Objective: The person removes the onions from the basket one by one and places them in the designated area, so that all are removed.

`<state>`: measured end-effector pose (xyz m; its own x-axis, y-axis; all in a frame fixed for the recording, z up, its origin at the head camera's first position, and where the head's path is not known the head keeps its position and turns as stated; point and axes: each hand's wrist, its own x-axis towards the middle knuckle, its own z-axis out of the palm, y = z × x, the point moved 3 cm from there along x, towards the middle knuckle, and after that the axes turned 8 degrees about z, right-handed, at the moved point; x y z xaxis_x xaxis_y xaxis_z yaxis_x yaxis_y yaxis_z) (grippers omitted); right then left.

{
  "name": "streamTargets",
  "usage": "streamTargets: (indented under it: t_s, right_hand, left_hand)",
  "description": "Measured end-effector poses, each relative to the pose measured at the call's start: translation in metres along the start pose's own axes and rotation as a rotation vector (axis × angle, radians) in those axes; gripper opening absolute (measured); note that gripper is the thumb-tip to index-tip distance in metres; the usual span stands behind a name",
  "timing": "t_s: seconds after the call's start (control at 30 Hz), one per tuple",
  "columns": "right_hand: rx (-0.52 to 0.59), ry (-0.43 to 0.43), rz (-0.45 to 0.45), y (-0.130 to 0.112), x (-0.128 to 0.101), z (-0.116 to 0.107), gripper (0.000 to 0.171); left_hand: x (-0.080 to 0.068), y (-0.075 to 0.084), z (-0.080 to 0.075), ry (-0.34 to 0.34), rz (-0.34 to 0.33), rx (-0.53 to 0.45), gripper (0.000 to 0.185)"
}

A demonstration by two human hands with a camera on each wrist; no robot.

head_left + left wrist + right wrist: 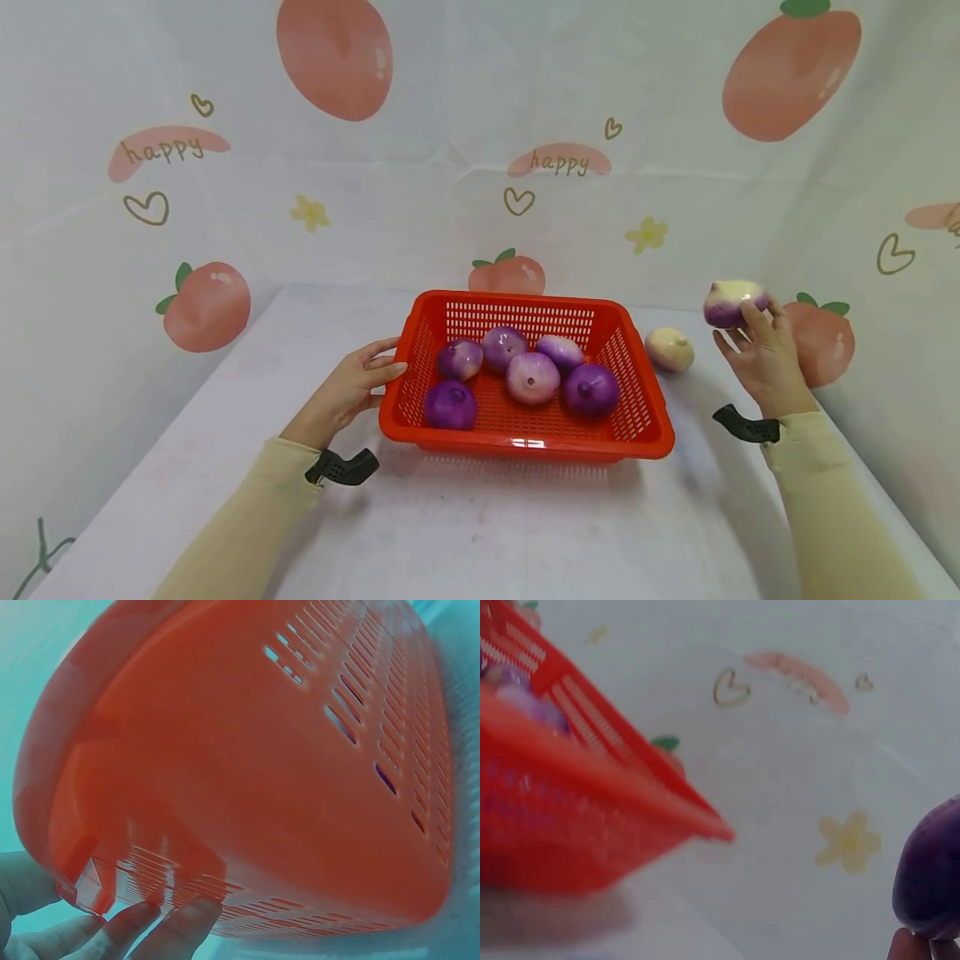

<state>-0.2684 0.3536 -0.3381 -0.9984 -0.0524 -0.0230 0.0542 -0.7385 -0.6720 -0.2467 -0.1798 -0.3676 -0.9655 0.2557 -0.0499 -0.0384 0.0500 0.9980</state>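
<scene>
My left hand (351, 390) grips the left rim of a red plastic basket (517, 446), thumb over the edge and fingers against the outer wall, as the left wrist view shows on the basket's side (247, 765). Several purple onions, one of them a pale-faced onion (532, 379), lie inside. Raised above the table on the right, my right hand (767, 354) holds a purple-and-cream onion (731, 304) between thumb and fingers. That onion (934, 877) shows at the right edge of the right wrist view, fingertips beneath it.
A cream-coloured onion (670, 350) sits on the white table (480, 533) just right of the basket. Behind and at the sides hangs a white printed cloth (420, 192) with peaches, hearts and flowers. Black wrist straps (343, 467) stick out from both sleeves.
</scene>
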Motion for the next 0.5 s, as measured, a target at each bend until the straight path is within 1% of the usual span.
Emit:
streamTargets:
  t_s: [0.07, 0.13, 0.23, 0.3, 0.4, 0.5]
  right_hand:
    - [0.002, 0.024, 0.008, -0.003, 0.002, -0.009, 0.044]
    - [0.043, 0.042, 0.031, -0.005, 0.005, -0.018, 0.044]
    - [0.108, 0.035, 0.074, -0.007, 0.008, -0.028, 0.042]
    - [0.128, 0.028, 0.099, -0.008, 0.009, -0.034, 0.041]
    - [0.12, 0.022, 0.126, -0.009, 0.011, -0.04, 0.042]
    - [0.087, 0.024, 0.135, -0.011, 0.014, -0.046, 0.039]
  left_hand:
    - [0.0, 0.0, 0.0, -0.001, 0.001, 0.002, 0.064]
    - [0.0, 0.0, -0.001, -0.004, 0.004, 0.003, 0.064]
    - [0.0, -0.001, 0.0, -0.009, 0.012, 0.002, 0.065]
    - [0.0, -0.001, -0.001, -0.01, 0.011, 0.002, 0.064]
    - [0.0, -0.001, -0.001, -0.01, 0.009, 0.001, 0.065]
    - [0.0, -0.001, -0.001, -0.01, 0.008, 0.003, 0.065]
